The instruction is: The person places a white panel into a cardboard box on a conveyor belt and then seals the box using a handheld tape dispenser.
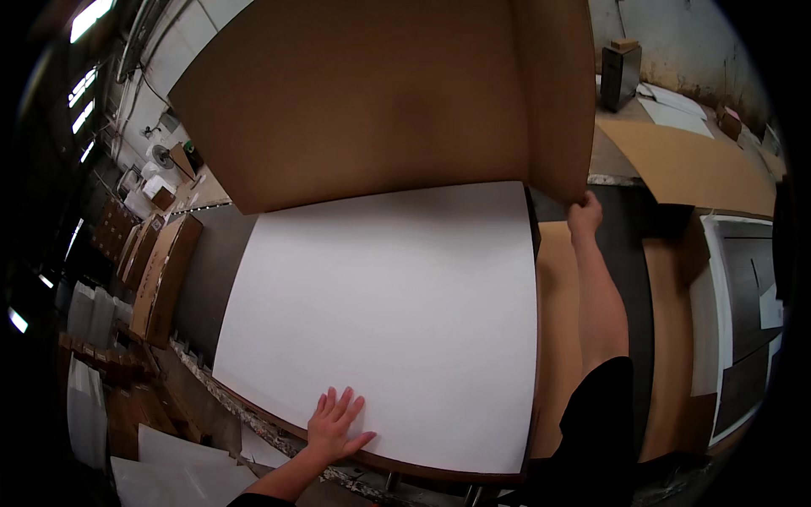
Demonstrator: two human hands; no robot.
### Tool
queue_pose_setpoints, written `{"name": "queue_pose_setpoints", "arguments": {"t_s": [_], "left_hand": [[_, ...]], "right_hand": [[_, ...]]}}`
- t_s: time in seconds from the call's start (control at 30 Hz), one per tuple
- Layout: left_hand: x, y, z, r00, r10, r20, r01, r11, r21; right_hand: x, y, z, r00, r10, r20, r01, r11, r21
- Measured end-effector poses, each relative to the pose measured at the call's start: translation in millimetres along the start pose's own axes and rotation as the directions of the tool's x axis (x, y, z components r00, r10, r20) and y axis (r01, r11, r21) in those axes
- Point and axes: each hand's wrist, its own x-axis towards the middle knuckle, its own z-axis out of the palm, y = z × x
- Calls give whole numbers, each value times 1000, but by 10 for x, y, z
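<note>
My left hand (336, 424) lies flat, fingers spread, on the white sheet (380, 321) near its front edge. Right hand (585, 213) pinches the brown cardboard flap (380, 93) raised over the sheet's far-right corner; thin grip, flap could slip & drop.

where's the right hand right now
In the head view the right hand is right of centre, gripping the lower corner of the raised brown cardboard sheet, just past the white board's far right corner.
</note>
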Motion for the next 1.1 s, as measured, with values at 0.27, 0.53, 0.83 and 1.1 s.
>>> {"name": "queue_pose_setpoints", "arguments": {"t_s": [0.27,0.53,0.83,1.1], "left_hand": [[-44,-220,219,984,74,-164,-71,997,26],[119,-273,209,999,-11,30,11,1000,-19],[114,-369,455,943,192,-270,-240,958,-155],[-190,-508,-534,360,606,-710,-916,374,-145]], "right_hand": [[-525,192,-473,961,248,121,-254,966,45],[-2159,-780,-1393,579,-482,657,167,860,483],[-5086,-1619,-2112,359,-391,847,848,516,-121],[-5340,-1493,-1903,567,-516,642,823,401,-404]]}}
